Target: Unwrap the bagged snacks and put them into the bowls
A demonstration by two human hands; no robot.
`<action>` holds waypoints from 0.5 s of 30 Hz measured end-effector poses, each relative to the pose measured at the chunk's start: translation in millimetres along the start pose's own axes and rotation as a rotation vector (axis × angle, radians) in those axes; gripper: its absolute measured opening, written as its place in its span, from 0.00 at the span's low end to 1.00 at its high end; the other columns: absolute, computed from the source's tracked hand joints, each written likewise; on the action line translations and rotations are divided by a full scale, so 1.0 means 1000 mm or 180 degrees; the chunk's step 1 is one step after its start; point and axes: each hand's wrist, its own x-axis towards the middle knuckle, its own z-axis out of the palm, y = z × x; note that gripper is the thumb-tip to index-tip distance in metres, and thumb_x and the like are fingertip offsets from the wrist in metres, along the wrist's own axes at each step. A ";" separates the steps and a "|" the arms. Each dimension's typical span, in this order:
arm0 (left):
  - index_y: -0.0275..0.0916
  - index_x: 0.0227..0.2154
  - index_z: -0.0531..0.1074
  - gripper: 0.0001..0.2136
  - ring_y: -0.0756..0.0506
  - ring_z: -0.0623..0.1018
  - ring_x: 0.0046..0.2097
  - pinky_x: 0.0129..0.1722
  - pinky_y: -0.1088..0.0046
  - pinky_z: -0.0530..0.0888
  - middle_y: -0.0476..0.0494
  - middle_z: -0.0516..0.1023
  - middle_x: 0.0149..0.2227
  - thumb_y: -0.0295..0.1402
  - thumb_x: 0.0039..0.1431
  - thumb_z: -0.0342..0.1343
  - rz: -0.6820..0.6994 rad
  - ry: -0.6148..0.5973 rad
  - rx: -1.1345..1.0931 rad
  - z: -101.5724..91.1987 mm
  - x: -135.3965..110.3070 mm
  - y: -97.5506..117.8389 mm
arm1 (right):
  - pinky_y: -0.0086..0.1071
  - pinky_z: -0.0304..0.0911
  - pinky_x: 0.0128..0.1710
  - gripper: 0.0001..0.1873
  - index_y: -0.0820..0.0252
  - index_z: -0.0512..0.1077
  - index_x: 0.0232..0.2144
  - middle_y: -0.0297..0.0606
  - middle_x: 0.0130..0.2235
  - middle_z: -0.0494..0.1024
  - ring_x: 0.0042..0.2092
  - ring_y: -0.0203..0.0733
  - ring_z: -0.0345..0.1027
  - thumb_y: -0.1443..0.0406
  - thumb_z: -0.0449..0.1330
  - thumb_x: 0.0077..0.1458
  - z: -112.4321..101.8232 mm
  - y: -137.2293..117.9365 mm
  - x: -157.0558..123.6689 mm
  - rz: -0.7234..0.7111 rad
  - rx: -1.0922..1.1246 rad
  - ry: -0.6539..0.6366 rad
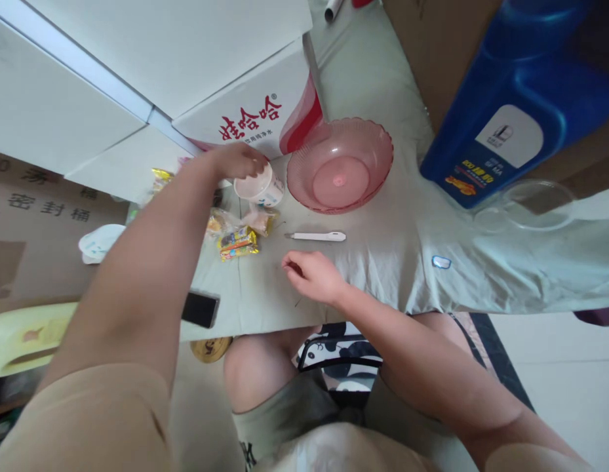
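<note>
My left hand reaches over a white plastic cup with printing on its side. Its fingers are bent down together at the cup's far rim, and their tips are partly hidden. My right hand is loosely closed just above the cloth, and whatever its curled fingers may hold is hidden. Between that hand and the bowl lies a slim white cutter-like tool. A clear pink fluted bowl stands right of the cup. Small yellow snack packets and a clear-wrapped piece lie in front of the cup.
A white carton with red print borders the back. A big blue jug stands at right near a clear round container. A dark phone lies by the front edge of the cloth-covered table. A small blue-edged label lies at right.
</note>
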 end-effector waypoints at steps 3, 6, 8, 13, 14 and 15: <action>0.34 0.38 0.75 0.12 0.42 0.78 0.44 0.51 0.63 0.73 0.42 0.80 0.35 0.40 0.62 0.58 -0.0022 0.0160 0.0167 -0.020 -0.021 -0.010 | 0.31 0.53 0.34 0.07 0.57 0.74 0.36 0.35 0.30 0.77 0.32 0.40 0.65 0.67 0.55 0.59 0.002 0.001 -0.001 -0.0049 -0.0031 0.0055; 0.37 0.36 0.75 0.11 0.41 0.78 0.44 0.52 0.60 0.73 0.41 0.79 0.35 0.40 0.61 0.58 -0.0142 0.0200 0.0541 -0.046 -0.046 -0.031 | 0.31 0.53 0.34 0.08 0.57 0.74 0.35 0.34 0.29 0.76 0.30 0.39 0.64 0.68 0.55 0.59 0.006 0.003 -0.003 -0.0066 -0.0046 0.0090; 0.38 0.32 0.74 0.08 0.40 0.78 0.42 0.51 0.58 0.73 0.41 0.78 0.33 0.38 0.59 0.57 -0.0231 0.0124 0.0829 -0.058 -0.069 -0.049 | 0.31 0.53 0.34 0.08 0.57 0.74 0.35 0.34 0.28 0.76 0.29 0.39 0.64 0.68 0.55 0.59 0.009 0.004 -0.004 -0.0092 -0.0066 0.0075; 0.39 0.42 0.77 0.19 0.33 0.76 0.55 0.60 0.56 0.69 0.36 0.80 0.47 0.41 0.47 0.65 -0.0063 -0.0677 0.0821 -0.041 -0.145 -0.094 | 0.32 0.54 0.33 0.08 0.58 0.74 0.35 0.34 0.27 0.75 0.29 0.39 0.64 0.68 0.55 0.57 0.016 0.005 -0.008 -0.0049 -0.0258 -0.0013; 0.38 0.47 0.76 0.24 0.31 0.75 0.58 0.60 0.55 0.68 0.33 0.79 0.51 0.40 0.45 0.66 -0.0100 -0.0719 0.0803 -0.033 -0.159 -0.099 | 0.32 0.53 0.33 0.08 0.58 0.74 0.34 0.34 0.26 0.74 0.28 0.39 0.63 0.68 0.55 0.57 0.017 0.006 -0.009 -0.0045 -0.0307 -0.0030; 0.38 0.50 0.74 0.26 0.30 0.73 0.60 0.62 0.53 0.67 0.31 0.77 0.54 0.39 0.45 0.66 -0.0162 -0.0715 0.0852 -0.026 -0.173 -0.101 | 0.32 0.53 0.33 0.07 0.57 0.74 0.34 0.34 0.26 0.74 0.28 0.39 0.62 0.67 0.55 0.57 0.018 0.006 -0.011 -0.0055 -0.0351 -0.0046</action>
